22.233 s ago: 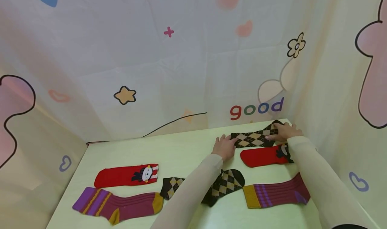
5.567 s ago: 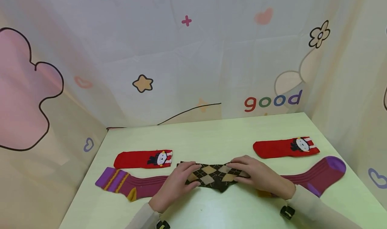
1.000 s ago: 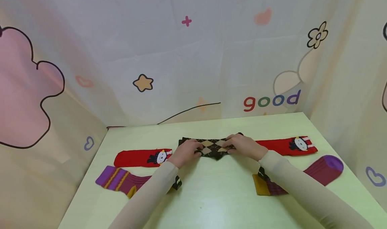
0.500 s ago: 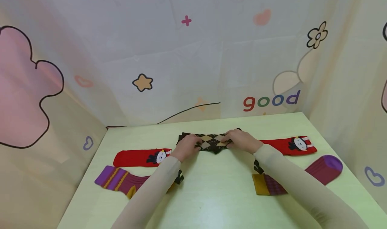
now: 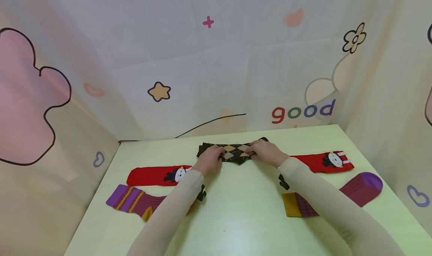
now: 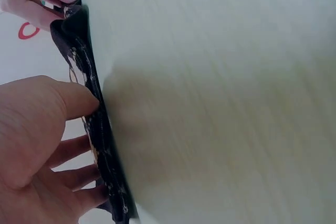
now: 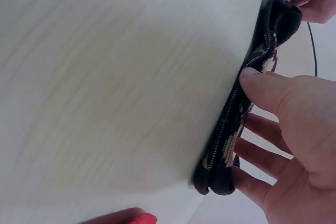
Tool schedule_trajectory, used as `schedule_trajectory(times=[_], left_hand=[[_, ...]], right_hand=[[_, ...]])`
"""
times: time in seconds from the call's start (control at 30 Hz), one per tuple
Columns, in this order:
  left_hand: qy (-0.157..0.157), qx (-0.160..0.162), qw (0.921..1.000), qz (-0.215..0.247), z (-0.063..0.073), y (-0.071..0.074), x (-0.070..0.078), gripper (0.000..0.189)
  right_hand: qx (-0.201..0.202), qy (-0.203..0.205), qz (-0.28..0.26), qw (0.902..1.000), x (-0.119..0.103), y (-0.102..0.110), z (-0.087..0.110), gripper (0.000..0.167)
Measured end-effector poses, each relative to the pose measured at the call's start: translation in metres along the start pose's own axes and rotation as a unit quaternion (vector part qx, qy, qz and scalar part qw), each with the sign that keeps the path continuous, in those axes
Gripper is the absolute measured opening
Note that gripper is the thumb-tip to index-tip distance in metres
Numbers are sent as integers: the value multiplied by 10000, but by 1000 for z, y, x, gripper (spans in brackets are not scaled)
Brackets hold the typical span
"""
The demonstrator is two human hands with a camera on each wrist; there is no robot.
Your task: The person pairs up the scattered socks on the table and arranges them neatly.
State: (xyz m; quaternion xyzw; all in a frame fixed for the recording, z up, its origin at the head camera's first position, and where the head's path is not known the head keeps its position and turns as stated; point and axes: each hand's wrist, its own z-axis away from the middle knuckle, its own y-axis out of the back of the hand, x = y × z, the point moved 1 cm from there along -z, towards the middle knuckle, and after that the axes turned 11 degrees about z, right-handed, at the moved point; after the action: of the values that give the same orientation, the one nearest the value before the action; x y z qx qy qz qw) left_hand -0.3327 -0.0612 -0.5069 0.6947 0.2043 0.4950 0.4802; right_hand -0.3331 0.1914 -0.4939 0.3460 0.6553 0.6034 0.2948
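A pair of dark argyle socks (image 5: 233,151) with tan and grey diamonds lies stacked near the table's back edge. My left hand (image 5: 208,160) grips its left part and my right hand (image 5: 267,153) grips the right part. In the left wrist view, the thumb of my left hand (image 6: 47,135) presses the near edge of the socks (image 6: 97,129), fingers on the far side. The right wrist view has my right hand (image 7: 294,129) pinching likewise, and two rounded toe ends of the socks (image 7: 212,182) show one against the other.
On the left lie a red character sock (image 5: 152,176) and a maroon-purple striped sock (image 5: 126,199), the latter partly under my left sleeve. To the right are another red sock (image 5: 315,163) and another maroon-purple sock (image 5: 362,190), both partly covered by my right arm. A printed curtain (image 5: 209,72) stands behind the table (image 5: 233,211).
The argyle socks, apart at first, came to lie stacked mid-table; both hands have since moved them back towards the curtain, still slightly farther in the last second. The right-hand red and maroon socks also shifted earlier.
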Motion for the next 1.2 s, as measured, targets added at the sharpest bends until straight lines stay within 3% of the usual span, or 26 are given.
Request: schedule_trajectory(times=[0.23,0.53,0.83,1.0,1.2], left_hand=[[-98,-34,9998,-162,-10,3,-6,17],[89,137,9974,-700,-24,2,-9,14],[236,491,9881,-1441,-28,-4,-10,32],[364,589,9895,-1265,-30,-2,-6,24],[535,435,9920,-1056,-31,-1,-1,19]], right_hand=[[309,-84,346,9989,1,-5,-7,26],[320,-343,411,9981,6,-10,-16,26],[340,-661,398,9964,9,-13,-21,24],[235,-791,418,9957,11,-14,-24,23],[280,-835,490,9949,14,-15,-26,25]])
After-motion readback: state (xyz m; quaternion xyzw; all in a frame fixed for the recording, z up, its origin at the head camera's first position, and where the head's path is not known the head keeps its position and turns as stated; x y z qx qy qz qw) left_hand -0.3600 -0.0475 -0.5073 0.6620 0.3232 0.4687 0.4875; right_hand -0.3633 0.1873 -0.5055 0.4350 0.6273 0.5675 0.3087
